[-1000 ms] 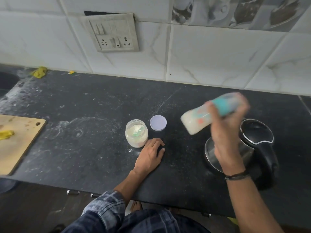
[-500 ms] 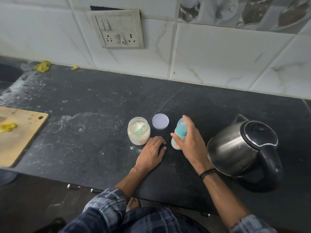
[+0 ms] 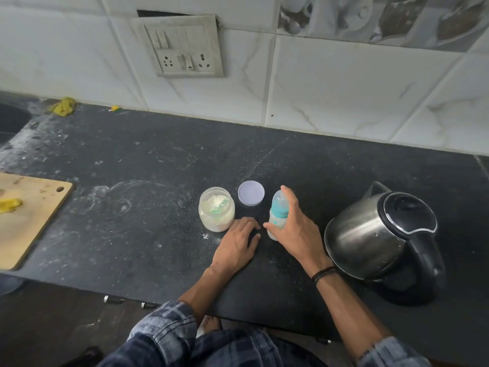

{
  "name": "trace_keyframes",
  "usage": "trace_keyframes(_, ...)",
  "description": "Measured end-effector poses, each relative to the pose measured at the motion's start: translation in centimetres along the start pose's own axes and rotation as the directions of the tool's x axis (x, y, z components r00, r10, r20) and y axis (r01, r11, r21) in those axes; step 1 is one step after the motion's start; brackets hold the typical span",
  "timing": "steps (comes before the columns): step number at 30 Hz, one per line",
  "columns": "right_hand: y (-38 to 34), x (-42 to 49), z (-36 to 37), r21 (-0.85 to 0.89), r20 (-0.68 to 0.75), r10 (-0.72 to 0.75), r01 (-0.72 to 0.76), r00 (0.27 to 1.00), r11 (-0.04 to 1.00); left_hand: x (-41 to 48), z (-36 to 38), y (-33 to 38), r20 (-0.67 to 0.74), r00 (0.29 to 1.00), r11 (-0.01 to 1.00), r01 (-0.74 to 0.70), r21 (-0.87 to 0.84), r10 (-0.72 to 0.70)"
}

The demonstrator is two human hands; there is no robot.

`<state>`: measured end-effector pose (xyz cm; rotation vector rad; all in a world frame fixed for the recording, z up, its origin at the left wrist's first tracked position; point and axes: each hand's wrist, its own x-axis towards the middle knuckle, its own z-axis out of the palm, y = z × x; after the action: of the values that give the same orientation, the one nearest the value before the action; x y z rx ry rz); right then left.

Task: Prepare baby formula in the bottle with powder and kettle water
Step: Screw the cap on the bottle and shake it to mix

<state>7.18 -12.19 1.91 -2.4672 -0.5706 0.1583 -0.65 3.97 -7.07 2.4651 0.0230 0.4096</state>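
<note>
Since half a second ago almost nothing has shifted: bottle (image 3: 277, 215) was already down on the counter (image 3: 132, 234) then, upright, and it stands in the same spot now; a second ago it was up in the air, tilted over the kettle (image 3: 381, 242). I see my right hand (image 3: 296, 234) wrapped around the bottle from its right side, thumb at the lower front, index finger up along the clear cap, so it is gripping the bottle. Teal collar shows between the fingers, milky liquid in the lower body. My left hand (image 3: 238, 245) lies flat, palm down, on the counter, fingers together, holding nothing; its fingertips sit just beside the bottle base, and I cannot tell if they touch. Jar (image 3: 216, 213) of powder stands open just left of that hand, a green scoop inside it. Its lid (image 3: 251, 193) lies flat behind, between jar and bottle. Kettle is to the right of the bottle, lid closed, spout toward the wall, handle toward me, apart from my right hand. White powder specks are on the counter near the jar. Board (image 3: 29, 213) at far left edge with a yellow scrap on it. Socket panel (image 3: 182, 46) on the tiled wall behind.
</note>
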Motion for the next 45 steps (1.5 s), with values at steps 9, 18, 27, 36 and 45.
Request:
trace_keyframes(9, -2.9, 1.3, -6.5, 0.447, -0.472, 0.042, 0.198, 0.88, 0.872, 0.1, -0.2, 0.2, -0.003, 1.0, 1.0, 0.011, 0.002, -0.011)
trace_keyframes(18, -5.5, 0.7, -9.2, 0.811, -0.471, 0.232, 0.314, 0.851, 0.494, 0.1, -0.1, 0.1, -0.015, 1.0, 1.0, -0.002, -0.003, 0.001)
trace_keyframes(27, -6.2, 0.6, -10.7, 0.857, -0.453, 0.332, 0.302, 0.827, 0.417, 0.1, -0.2, 0.1, 0.0, 1.0, 1.0, 0.013, -0.012, -0.013)
trace_keyframes(36, -7.2, -0.1, -11.7, 0.87, -0.486, 0.507, 0.341, 0.712, 0.356, 0.1, -0.1, 0.1, -0.004, 1.0, 1.0, -0.001, -0.018, 0.001)
trace_keyframes(45, -6.5, -0.8, -11.6, 0.836, -0.508, 0.436, 0.304, 0.743, 0.456, 0.1, 0.0, 0.1, -0.001, 1.0, 1.0, 0.005, -0.024, -0.005)
